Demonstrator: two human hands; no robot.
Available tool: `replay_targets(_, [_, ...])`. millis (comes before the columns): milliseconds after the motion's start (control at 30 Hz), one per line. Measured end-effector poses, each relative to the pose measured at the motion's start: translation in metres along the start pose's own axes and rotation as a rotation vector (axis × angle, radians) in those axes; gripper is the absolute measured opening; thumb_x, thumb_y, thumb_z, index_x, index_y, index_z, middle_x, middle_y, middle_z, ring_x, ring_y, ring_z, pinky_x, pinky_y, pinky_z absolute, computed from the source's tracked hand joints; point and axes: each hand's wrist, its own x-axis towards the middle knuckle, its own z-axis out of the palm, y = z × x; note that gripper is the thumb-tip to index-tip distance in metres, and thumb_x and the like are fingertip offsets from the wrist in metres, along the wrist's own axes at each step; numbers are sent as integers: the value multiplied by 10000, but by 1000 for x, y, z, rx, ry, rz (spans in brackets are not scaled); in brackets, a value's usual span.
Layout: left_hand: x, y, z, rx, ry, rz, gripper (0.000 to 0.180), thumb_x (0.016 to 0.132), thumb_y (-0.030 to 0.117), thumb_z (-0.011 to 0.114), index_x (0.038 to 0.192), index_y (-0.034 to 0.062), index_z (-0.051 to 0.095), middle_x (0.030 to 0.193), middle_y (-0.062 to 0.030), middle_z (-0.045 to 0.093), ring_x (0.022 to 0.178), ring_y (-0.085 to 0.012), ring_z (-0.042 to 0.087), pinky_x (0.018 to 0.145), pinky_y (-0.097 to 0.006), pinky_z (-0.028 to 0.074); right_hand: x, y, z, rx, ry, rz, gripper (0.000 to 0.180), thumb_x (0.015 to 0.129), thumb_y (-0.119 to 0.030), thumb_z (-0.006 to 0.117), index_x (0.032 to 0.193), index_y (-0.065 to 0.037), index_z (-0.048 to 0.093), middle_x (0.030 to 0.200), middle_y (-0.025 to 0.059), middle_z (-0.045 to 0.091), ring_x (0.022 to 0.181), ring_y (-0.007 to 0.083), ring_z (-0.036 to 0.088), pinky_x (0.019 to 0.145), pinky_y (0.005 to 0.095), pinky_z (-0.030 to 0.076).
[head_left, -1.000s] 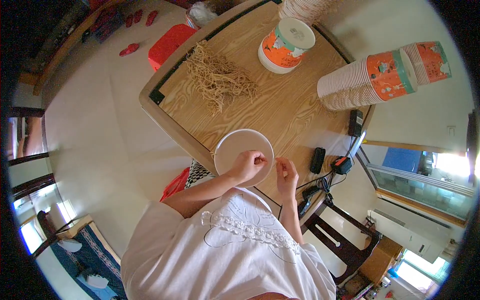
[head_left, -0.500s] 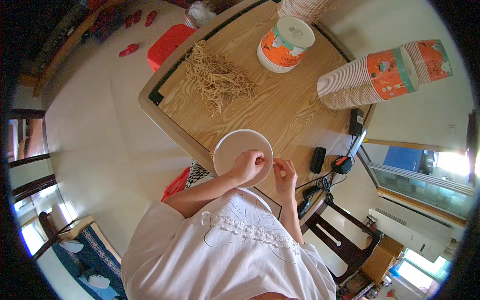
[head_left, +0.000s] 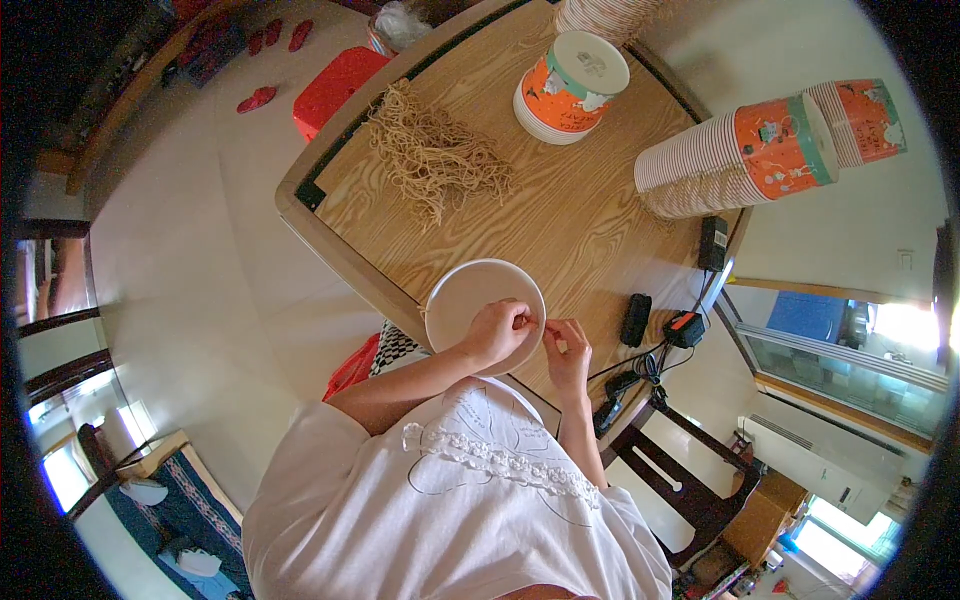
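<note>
A round white paper bucket (head_left: 455,300) stands open side up at the table's near edge, against my shirt. My left hand (head_left: 493,335) reaches inside it, fingers curled and pinched close to the right wall. Just outside that wall, my right hand (head_left: 568,352) has thumb and forefinger pinched together at the same spot. What the fingertips hold is too small to make out. A tiny tan bit shows at the bucket's left rim. Beyond the bucket lies a loose pile of tan cords (head_left: 435,155).
An upside-down stack of orange and green buckets (head_left: 570,90) stands at the back; a longer stack (head_left: 740,155) lies at the right. Black adapters (head_left: 685,328) and cables lie along the right edge. A red stool (head_left: 340,88) stands behind the table, a dark chair (head_left: 690,490) at right.
Both hands and the bucket have shifted very slightly left. The pinched fingers stay at the bucket's right wall; everything else looks the same.
</note>
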Motion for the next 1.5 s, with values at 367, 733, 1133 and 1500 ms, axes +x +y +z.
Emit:
replay_targets(367, [13,36,-23,546,36,384,296,740,93,589,1031,69,541,1112,-162,480,836,-271,592,633,-377,511,6,-7,-4,-25,27,-12,81,747,-1,597,826,-19,609,761,92,580,662,198,555,610,285,458])
replay_targets(733, [57,38,-49,843,-136,434,128,700,88,599,812,25,595,1072,-236,532,859,-345,571,731,-421,469,36,-8,-2,17,89,-154,74,750,-11,584,823,-25,587,739,103,564,645,218,560,590,296,453])
replay_targets(1133, [51,3,-69,560,-145,328,177,655,160,678,797,73,617,817,-150,573,756,-313,589,661,-423,466,47,-7,-6,-135,-65,-76,70,822,-77,558,869,-29,578,713,76,594,664,124,593,615,256,482])
replay_targets(1500, [37,-16,-141,22,-122,158,363,665,157,742,979,51,595,872,-117,606,830,-255,585,742,-355,459,79,-22,23,-283,4,-91,73,817,-60,537,883,-39,559,773,151,590,695,272,604,600,332,472])
